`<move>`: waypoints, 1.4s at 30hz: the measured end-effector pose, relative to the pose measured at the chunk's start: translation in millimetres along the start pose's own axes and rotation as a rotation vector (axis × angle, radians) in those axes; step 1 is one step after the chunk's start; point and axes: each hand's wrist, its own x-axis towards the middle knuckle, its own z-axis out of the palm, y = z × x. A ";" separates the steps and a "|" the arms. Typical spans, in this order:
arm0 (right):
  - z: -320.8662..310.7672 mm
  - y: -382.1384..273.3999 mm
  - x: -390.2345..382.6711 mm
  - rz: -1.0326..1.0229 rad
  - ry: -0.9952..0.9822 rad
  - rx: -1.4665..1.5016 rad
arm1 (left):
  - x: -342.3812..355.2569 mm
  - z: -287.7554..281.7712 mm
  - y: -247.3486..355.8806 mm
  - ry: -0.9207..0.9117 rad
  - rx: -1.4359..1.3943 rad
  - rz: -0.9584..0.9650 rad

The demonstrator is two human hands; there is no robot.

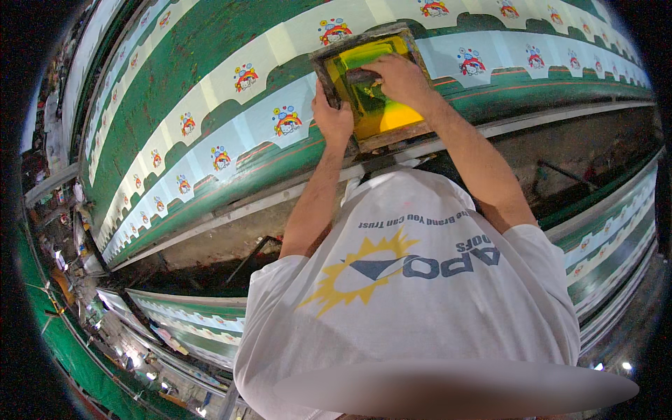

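Observation:
A screen-printing frame (358,39) with a dark, stained rim lies over a pale cut fabric strip. Yellow ink covers much of its mesh (393,119). My left hand (334,119) is closed around the frame's left rim, thumb inward. Inside the frame, my right hand (401,78) grips a dark squeegee (364,75), mostly hidden under the fingers. Colourful rainbow motifs are printed on the pale blue fabric strip (255,112), to the left and right of the frame.
The strips lie on a long green printing table (189,63) with a metal rail (490,131) along its near edge. A sunken aisle (581,143) runs below it. Another table with printed strips (203,315) stands behind me. Green netting (77,364) hangs at the lower left.

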 end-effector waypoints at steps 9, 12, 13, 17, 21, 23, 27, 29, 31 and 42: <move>-14.1 25.5 55.6 -0.047 -0.078 -0.022 | 1.5 -4.3 -0.1 -0.076 -0.084 -0.035; -8.6 22.6 50.4 0.007 -0.120 -0.049 | 2.1 -2.6 -1.8 -0.063 -0.097 -0.026; -7.2 20.8 44.4 0.035 -0.132 -0.065 | 1.9 -1.5 -2.1 -0.062 -0.098 -0.037; -1.6 8.9 1.7 0.007 -0.147 -0.039 | 1.4 0.5 -4.2 -0.021 -0.065 0.008; 7.8 -9.4 -57.1 -0.004 -0.091 0.032 | -0.6 -1.9 -6.3 -0.063 -0.072 0.000; 10.0 -16.9 -77.8 -0.018 -0.067 0.044 | -0.9 -2.3 -6.1 -0.067 -0.059 -0.016; 12.1 -25.4 -94.6 0.022 -0.053 0.059 | 2.2 -0.7 -4.4 -0.056 -0.026 -0.023; 11.4 -24.8 -94.9 0.024 -0.067 0.089 | 2.5 0.2 -3.4 -0.046 0.033 -0.009; 9.2 -20.3 -95.1 -0.011 -0.051 0.094 | 2.2 1.1 -1.6 -0.010 0.000 0.043; -50.3 103.9 -146.2 -0.042 0.052 0.110 | -24.5 114.5 89.8 0.070 -0.046 0.188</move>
